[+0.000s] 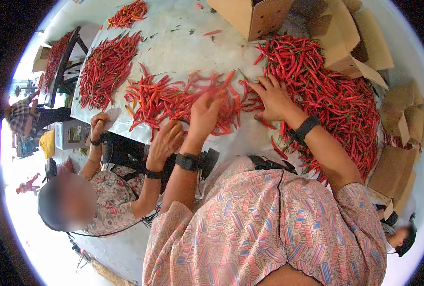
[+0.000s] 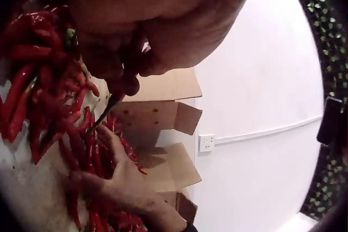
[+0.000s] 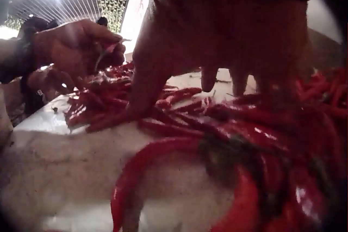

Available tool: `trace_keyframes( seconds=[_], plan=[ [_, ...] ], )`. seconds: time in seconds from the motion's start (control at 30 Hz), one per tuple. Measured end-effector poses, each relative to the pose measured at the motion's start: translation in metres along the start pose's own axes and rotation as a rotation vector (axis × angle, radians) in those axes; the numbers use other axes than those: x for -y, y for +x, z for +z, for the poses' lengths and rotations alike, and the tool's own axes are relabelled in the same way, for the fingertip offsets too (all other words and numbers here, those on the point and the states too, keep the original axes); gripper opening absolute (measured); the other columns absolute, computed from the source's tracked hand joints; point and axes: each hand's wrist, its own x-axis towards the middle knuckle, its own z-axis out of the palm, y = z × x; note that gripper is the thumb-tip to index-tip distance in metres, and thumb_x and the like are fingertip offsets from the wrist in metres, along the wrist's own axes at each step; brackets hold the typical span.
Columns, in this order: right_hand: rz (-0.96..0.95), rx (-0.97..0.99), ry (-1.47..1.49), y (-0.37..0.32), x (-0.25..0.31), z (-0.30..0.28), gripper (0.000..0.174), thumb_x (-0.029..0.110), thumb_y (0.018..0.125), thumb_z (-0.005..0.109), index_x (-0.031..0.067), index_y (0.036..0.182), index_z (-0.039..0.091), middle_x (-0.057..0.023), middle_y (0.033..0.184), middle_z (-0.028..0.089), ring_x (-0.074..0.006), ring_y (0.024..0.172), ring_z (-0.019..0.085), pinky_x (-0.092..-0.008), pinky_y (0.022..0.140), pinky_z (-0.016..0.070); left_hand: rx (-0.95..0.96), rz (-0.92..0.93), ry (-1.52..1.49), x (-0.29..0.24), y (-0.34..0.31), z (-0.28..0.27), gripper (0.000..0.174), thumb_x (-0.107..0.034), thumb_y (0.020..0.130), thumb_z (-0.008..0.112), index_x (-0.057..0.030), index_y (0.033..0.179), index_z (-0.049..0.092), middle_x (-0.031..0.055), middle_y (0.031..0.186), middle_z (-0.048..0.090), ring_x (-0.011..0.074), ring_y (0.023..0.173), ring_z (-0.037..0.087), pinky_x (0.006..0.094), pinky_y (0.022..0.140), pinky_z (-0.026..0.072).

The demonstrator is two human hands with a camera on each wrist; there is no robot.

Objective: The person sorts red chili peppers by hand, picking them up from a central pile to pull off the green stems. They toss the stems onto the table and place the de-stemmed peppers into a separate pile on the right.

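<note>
Red chilies with green stems cover much of the table, with a large heap at the right and a looser pile in the middle. My left hand is above the middle pile; in the left wrist view its curled fingers pinch a red chili by its body, the green stem pointing down. My right hand lies with spread fingers on chilies at the heap's left edge. In the right wrist view its fingertips touch chilies, and a curved chili lies in front.
Another person's hands are close to my left forearm. Cardboard boxes stand at the back and along the right side. Further chili piles lie at the left, with scattered stems and bits on the pale table cover.
</note>
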Motion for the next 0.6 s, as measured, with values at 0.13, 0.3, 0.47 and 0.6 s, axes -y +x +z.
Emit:
trace_keyframes(
  seconds=[0.13,0.3,0.47,0.6],
  plan=[
    [0.088,0.038,0.079,-0.004,-0.007,0.002,0.065,0.017,0.061,0.071,0.0127,0.119,0.044,-0.0118,0.115,0.044,-0.0311,0.11,0.041,-0.0456,0.09,0.0368,0.024,0.252,0.448,-0.002,0.022,0.016,0.023,-0.02,0.076,0.056,0.0019,0.084,0.059,0.0145,0.069,0.061,0.0297,0.061,0.059,0.0373,0.057,0.0456],
    [0.079,-0.019,-0.027,-0.013,-0.031,0.017,0.052,0.011,0.065,0.066,0.0091,0.113,0.046,-0.0126,0.106,0.047,-0.0308,0.102,0.046,-0.0411,0.082,0.0418,0.212,0.393,0.883,-0.001,0.049,0.05,0.018,-0.017,0.072,0.053,-0.0003,0.077,0.06,0.0174,0.069,0.061,0.0345,0.063,0.059,0.0407,0.058,0.0482],
    [0.114,-0.052,0.042,-0.026,-0.04,0.013,0.045,0.01,0.066,0.064,0.0064,0.108,0.049,-0.0155,0.1,0.05,-0.0326,0.096,0.05,-0.0398,0.08,0.0432,0.204,0.368,1.153,0.002,0.058,0.069,0.026,-0.029,0.078,0.049,-0.008,0.087,0.062,0.0137,0.073,0.063,0.0317,0.067,0.062,0.0433,0.057,0.0498],
    [0.129,-0.026,0.203,-0.037,-0.045,0.008,0.048,0.01,0.067,0.063,0.0069,0.113,0.048,-0.0171,0.105,0.05,-0.0328,0.1,0.049,-0.0384,0.085,0.0421,0.235,0.338,1.196,-0.002,0.057,0.068,0.026,-0.033,0.078,0.05,-0.0112,0.087,0.062,0.0128,0.077,0.064,0.0309,0.07,0.063,0.0419,0.058,0.0514]
  ],
)
